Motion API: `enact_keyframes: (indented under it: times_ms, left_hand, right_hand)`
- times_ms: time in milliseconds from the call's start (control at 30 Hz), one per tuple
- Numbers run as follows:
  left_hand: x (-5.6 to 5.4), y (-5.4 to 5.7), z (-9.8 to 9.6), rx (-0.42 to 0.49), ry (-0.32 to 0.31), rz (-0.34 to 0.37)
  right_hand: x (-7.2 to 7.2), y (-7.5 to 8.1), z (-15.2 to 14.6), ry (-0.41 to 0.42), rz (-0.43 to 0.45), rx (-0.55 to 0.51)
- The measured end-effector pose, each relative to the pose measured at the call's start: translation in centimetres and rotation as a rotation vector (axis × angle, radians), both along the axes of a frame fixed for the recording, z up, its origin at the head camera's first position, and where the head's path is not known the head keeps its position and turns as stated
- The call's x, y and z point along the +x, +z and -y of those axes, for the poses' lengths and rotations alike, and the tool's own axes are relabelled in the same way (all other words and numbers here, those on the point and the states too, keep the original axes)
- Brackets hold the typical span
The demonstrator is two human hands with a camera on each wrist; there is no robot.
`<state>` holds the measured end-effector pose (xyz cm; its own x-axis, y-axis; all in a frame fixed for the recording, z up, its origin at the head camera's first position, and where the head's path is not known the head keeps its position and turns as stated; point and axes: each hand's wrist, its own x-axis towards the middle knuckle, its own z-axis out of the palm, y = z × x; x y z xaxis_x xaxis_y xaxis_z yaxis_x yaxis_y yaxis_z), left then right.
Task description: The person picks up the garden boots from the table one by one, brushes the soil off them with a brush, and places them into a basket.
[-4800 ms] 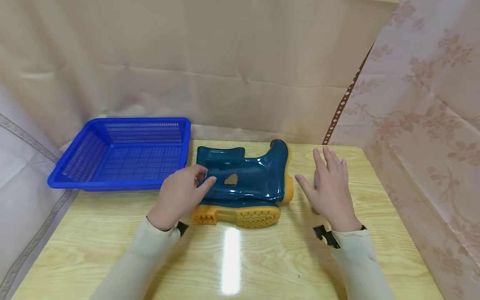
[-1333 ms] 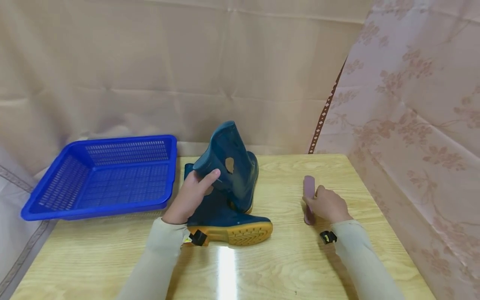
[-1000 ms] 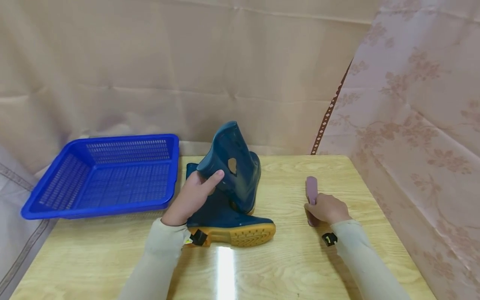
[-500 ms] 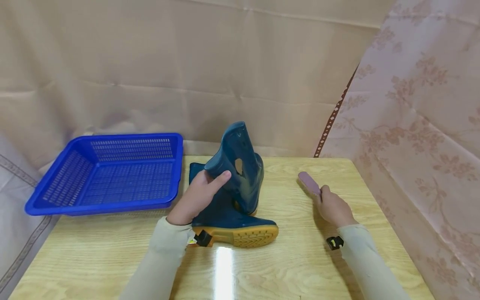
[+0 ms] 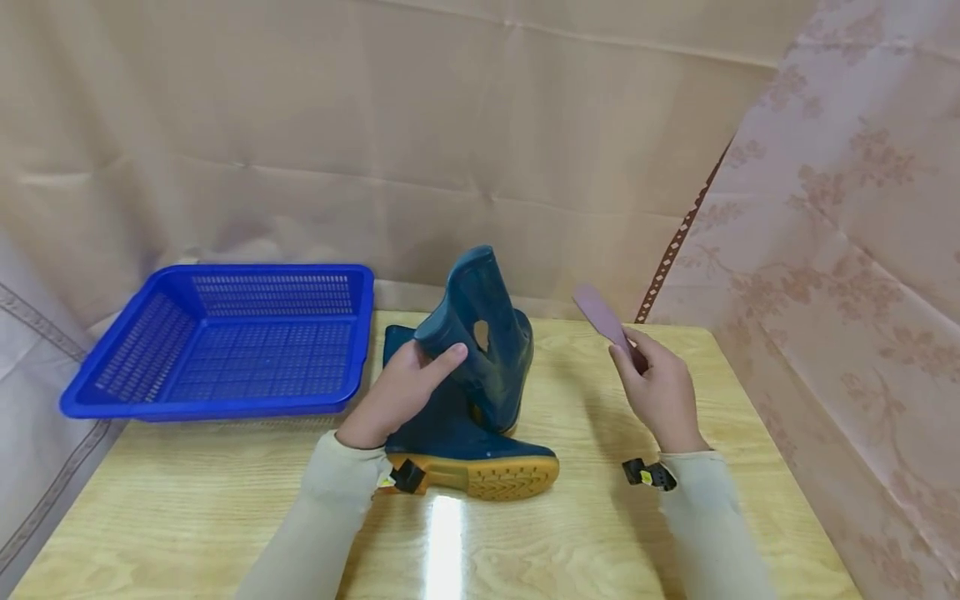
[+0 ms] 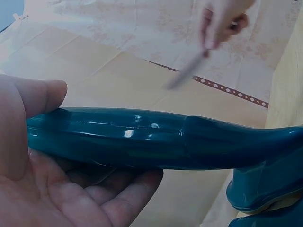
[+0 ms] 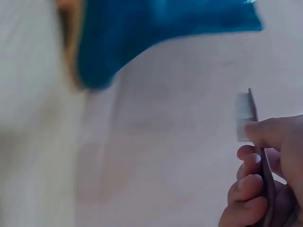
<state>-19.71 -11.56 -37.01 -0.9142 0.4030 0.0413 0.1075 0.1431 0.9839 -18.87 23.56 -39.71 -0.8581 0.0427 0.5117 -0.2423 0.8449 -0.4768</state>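
My left hand [image 5: 401,387] grips the top of a dark teal rubber boot [image 5: 495,367], thumb on one side and fingers on the other, as the left wrist view shows along its shaft [image 6: 118,137]. This boot leans with its opening tilted toward the upper left. A matching boot [image 5: 450,425] lies on its side in front of it, yellow sole [image 5: 513,477] facing me. To the right, my right hand [image 5: 662,392] holds a mauve brush [image 5: 597,312] raised above the table. Pale bristles [image 7: 243,118] show on the brush in the right wrist view.
A blue plastic basket [image 5: 217,410] with slotted walls stands at the left of the wooden table [image 5: 225,483]. Beige cloth [image 5: 487,125] hangs behind, and a floral curtain [image 5: 862,292] borders the right side.
First both boots lay flat; the left hand has since lifted one by its top. The right hand has picked up the brush from the table, raised it and swung its head leftward toward the boot.
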Motion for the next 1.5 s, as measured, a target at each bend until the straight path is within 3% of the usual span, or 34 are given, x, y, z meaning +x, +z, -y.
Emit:
enact_keyframes:
  times_ms: [100,267,567,767,1133,1500]
  left_hand:
    - [-0.1,-0.2,-0.1,-0.039,0.003,-0.023]
    - [-0.2,-0.5,-0.2,-0.117,0.015,-0.069]
    - [0.0,-0.7,-0.3,-0.104,-0.013,-0.061]
    - [0.1,-0.8,-0.5,-0.111,0.008,-0.059]
    - [0.1,-0.7,-1.2,-0.09,0.121,-0.076]
    - [0.8,-0.4,-1.8,-0.133,0.085,-0.072]
  right_hand:
    - [0.1,1.1,1.8,0.06,-0.09,-0.07]
    - [0.8,2.0,3.9,0.148,-0.099,-0.094]
    - [3.4,2.5,5.0,0.122,-0.1,0.04]
    - [4.1,3.0,5.5,0.164,-0.085,0.032]
    - [3.1,3.1,6.7,0.266,-0.063,0.05]
    - [3.1,3.0,7.2,0.418,-0.061,0.124]
